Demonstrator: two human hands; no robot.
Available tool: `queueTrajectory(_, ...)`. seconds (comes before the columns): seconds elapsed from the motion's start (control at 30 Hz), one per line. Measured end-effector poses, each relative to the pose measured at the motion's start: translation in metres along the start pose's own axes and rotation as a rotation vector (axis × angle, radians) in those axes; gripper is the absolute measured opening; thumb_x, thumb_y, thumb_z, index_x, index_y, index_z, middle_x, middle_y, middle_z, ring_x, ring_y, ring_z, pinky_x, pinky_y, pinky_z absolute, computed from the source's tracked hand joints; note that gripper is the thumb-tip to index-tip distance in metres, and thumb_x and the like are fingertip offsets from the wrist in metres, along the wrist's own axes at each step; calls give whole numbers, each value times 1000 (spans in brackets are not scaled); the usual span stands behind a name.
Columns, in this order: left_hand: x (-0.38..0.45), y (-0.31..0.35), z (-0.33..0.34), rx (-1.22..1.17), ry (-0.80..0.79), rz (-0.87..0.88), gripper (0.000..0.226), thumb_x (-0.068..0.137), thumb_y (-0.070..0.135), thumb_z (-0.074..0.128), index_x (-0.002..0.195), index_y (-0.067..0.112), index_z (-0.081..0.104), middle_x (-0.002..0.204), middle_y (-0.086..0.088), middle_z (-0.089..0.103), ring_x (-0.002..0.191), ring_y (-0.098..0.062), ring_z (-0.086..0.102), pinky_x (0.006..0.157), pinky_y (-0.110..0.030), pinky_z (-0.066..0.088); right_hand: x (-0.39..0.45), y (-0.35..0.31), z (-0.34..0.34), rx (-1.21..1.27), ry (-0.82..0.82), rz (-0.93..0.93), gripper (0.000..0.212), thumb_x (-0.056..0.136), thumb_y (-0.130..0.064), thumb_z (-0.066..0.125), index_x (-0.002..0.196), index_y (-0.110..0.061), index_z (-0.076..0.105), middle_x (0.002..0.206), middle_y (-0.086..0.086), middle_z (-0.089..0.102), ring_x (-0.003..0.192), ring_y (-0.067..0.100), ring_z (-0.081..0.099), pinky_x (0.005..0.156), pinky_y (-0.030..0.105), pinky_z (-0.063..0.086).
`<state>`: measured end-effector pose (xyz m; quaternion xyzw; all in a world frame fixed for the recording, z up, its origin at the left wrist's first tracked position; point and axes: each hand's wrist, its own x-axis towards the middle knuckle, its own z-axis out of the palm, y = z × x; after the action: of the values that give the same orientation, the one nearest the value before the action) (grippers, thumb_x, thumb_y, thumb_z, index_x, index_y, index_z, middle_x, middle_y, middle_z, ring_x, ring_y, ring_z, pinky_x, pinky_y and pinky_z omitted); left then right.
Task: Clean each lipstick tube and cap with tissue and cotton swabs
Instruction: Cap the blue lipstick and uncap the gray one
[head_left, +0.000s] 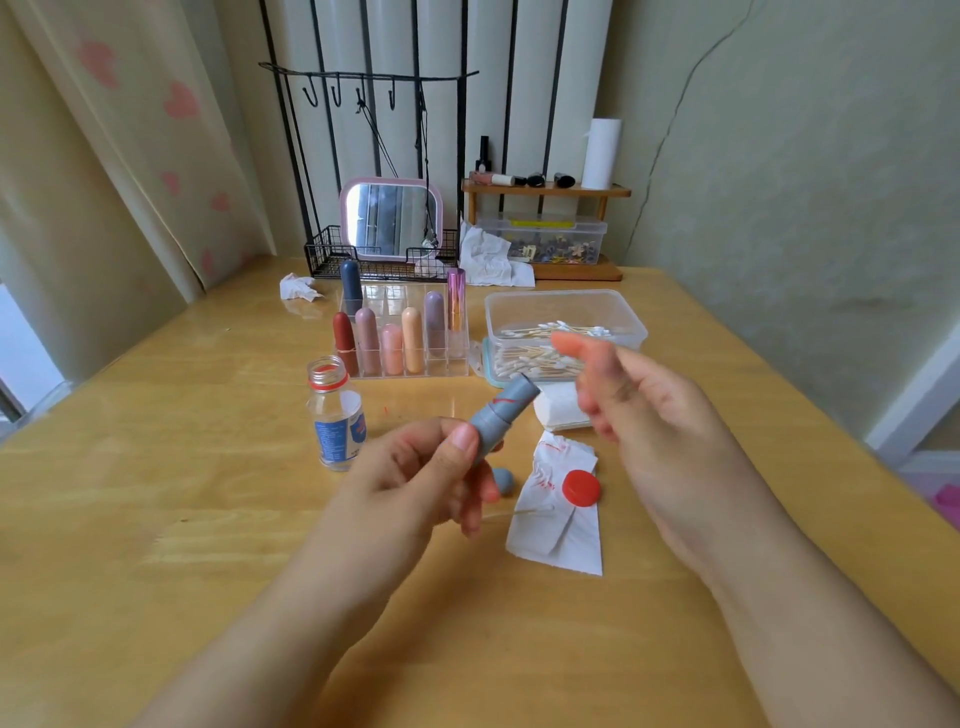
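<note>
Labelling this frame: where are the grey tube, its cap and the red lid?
grey tube (501, 418), head view, mid barrel.
cap (503, 481), head view, visible rounded end.
red lid (581, 487), head view, top centre.

You won't find a single word you can read here. The small glass bottle (336, 415) has a white and blue label (340, 430) with lines of print and a red and blue emblem, but all of it is too small and blurred for you to make out. The red streaks on the tissue (558, 525) are smears, not writing.
</note>
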<state>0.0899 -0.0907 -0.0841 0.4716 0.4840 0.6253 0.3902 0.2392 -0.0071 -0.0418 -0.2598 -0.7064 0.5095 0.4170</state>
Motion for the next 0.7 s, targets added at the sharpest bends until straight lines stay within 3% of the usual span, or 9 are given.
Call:
queueTrajectory(0.07, -1, 2, 3, -141, -37, -79, 38, 83, 37, 48, 87, 3, 65, 63, -8, 59, 51, -17, 48, 54, -24, 46, 1, -2, -3, 37, 21, 2, 59, 62, -64, 48, 106, -29, 63, 66, -30, 58, 71, -11, 53, 72, 10, 41)
queueTrajectory(0.17, -2, 5, 6, -347, -117, -168, 38, 84, 37, 47, 79, 7, 69, 61, -10, 54, 48, -17, 46, 48, -25, 45, -1, -1, 1, 44, -13, 33, 52, 66, -56, 52, 105, -25, 64, 64, -31, 58, 68, -13, 54, 71, 10, 40)
queueTrajectory(0.23, -2, 6, 6, -425, -162, -194, 36, 83, 39, 49, 78, 10, 71, 60, -9, 53, 46, -17, 46, 46, -26, 44, -3, 0, 6, 51, -48, 46, 40, 73, -53, 60, 101, -26, 68, 70, -24, 63, 71, -9, 56, 70, 8, 43)
queueTrajectory(0.33, 1, 3, 3, -516, -239, -191, 38, 81, 47, 64, 82, 10, 70, 61, -7, 53, 47, -17, 48, 48, -27, 45, -4, 4, 9, 68, -71, 31, 39, 63, -54, 65, 94, -32, 74, 90, 12, 64, 82, 5, 56, 72, 11, 46)
queueTrajectory(0.47, 0, 1, 3, -517, -287, -193, 41, 80, 50, 66, 84, 10, 69, 61, -5, 53, 47, -16, 47, 51, -27, 45, -5, 2, 11, 109, -68, 39, 31, 65, -47, 67, 94, -38, 73, 81, 6, 54, 69, 6, 50, 54, 8, 39)
queueTrajectory(0.6, -5, 7, 9, -446, -261, -214, 40, 86, 40, 45, 80, 10, 69, 59, -6, 50, 47, -15, 43, 50, -26, 45, -6, 2, 14, 176, -99, 36, 38, 71, -40, 73, 100, -17, 71, 65, 0, 55, 60, 23, 55, 54, 13, 41)
queueTrajectory(0.7, -6, 6, 11, -377, -266, -181, 41, 87, 39, 43, 87, 7, 68, 62, -9, 53, 50, -17, 46, 54, -26, 47, -9, -3, 15, 248, -85, 33, 32, 73, -25, 65, 96, -3, 68, 55, -4, 58, 48, 20, 54, 49, 14, 42)
